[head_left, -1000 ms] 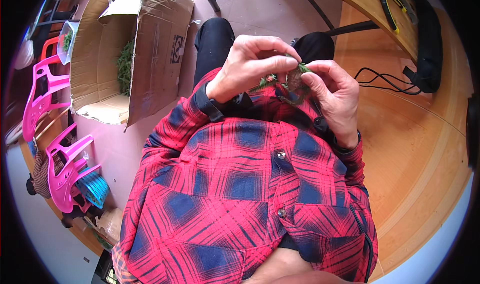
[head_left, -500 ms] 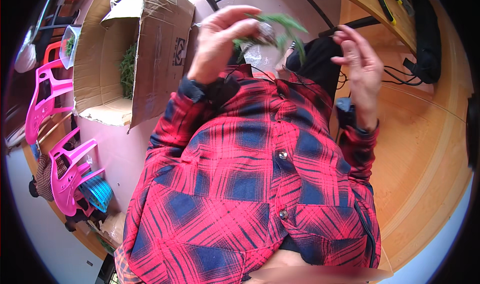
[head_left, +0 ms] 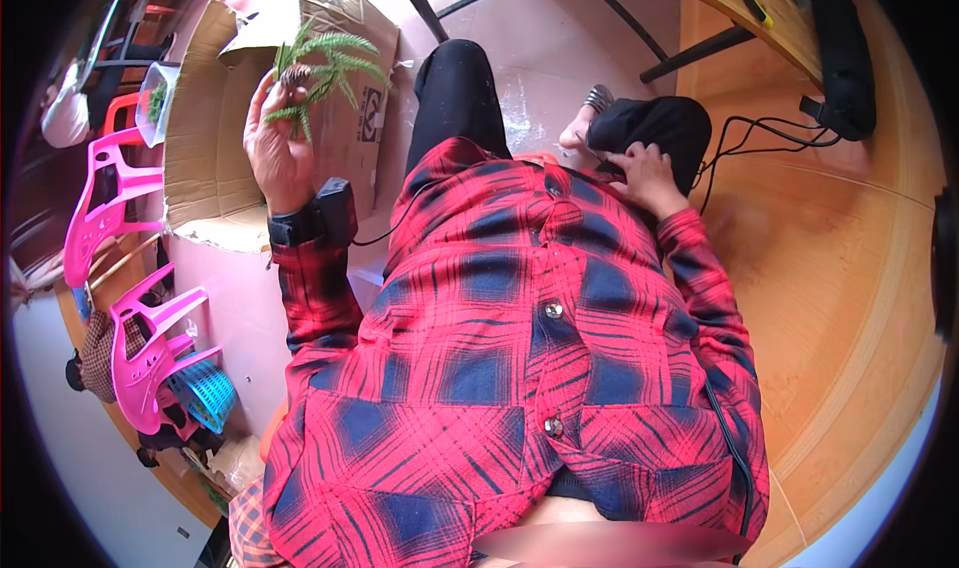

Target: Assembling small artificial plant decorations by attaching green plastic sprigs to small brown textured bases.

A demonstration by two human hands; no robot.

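Observation:
My left hand (head_left: 280, 158) is raised in front of the cardboard box (head_left: 205, 118), with the fingers closed round the base of a green sprig. The sprig (head_left: 345, 50) has several feathery, needle-like fronds spreading to the right, and a brown pine cone (head_left: 297, 74) at its centre. Lowered onto my right leg (head_left: 664, 128), my right hand (head_left: 649, 176) has its fingers apart and nothing in them. The inside of the box is partly hidden by my left hand and the sprig.
Pink plastic chairs (head_left: 150, 343) and a blue basket (head_left: 207, 393) stand on the left. A clear tub (head_left: 155, 106) with greenery is behind the box. At the upper right are a wooden table (head_left: 744, 23), its dark legs and black cables (head_left: 769, 133).
My left hand has carried the sprig from in front of my body leftward to the box. My right hand has come down from the air onto my right leg.

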